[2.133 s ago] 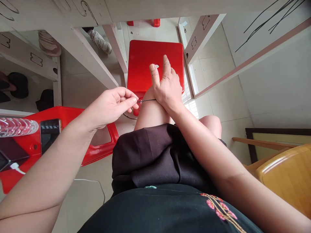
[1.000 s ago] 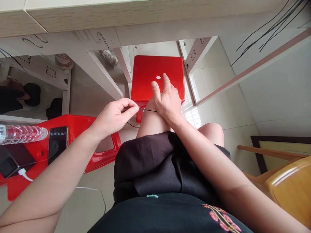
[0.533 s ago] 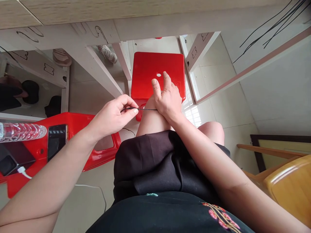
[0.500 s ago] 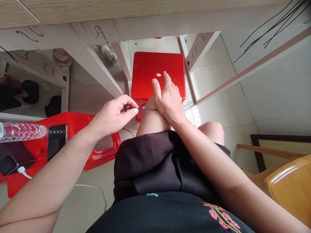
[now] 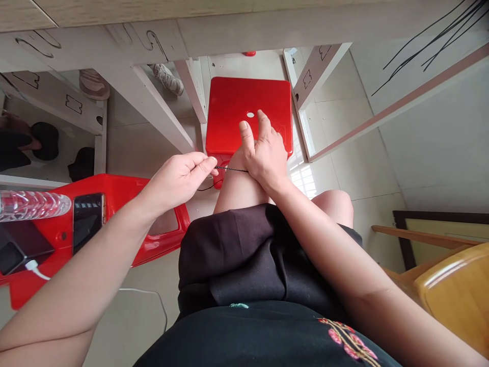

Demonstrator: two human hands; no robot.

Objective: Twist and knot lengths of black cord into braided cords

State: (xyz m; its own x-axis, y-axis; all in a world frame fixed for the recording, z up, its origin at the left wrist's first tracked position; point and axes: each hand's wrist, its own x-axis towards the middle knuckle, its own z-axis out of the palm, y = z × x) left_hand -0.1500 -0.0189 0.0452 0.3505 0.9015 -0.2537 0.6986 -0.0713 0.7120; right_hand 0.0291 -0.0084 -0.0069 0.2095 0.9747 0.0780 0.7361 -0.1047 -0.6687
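A thin black twisted cord [image 5: 232, 168] stretches over my bare knee [image 5: 239, 191]. My left hand [image 5: 179, 178] pinches its left end between thumb and fingers, just left of the knee. The cord's other end runs under the heel of my right hand [image 5: 265, 155], where it is hidden. That hand lies on the knee with thumb and index finger stretched forward and the other fingers partly bent. A loose black strand hangs below my left fingertips.
Ahead stands a red stool [image 5: 229, 112]. On a second red stool [image 5: 122, 204] at left lie a phone [image 5: 88, 219], a plastic bottle [image 5: 34, 205] and a dark box [image 5: 30, 244] with a white cable. Black cords [image 5: 424, 46] hang at upper right. A wooden chair [image 5: 454, 285] is at right.
My left thumb has slid forward over the fingers, and the cord's left end sits slightly higher. The loose strand has swung up nearer the knee. My right hand stays almost still.
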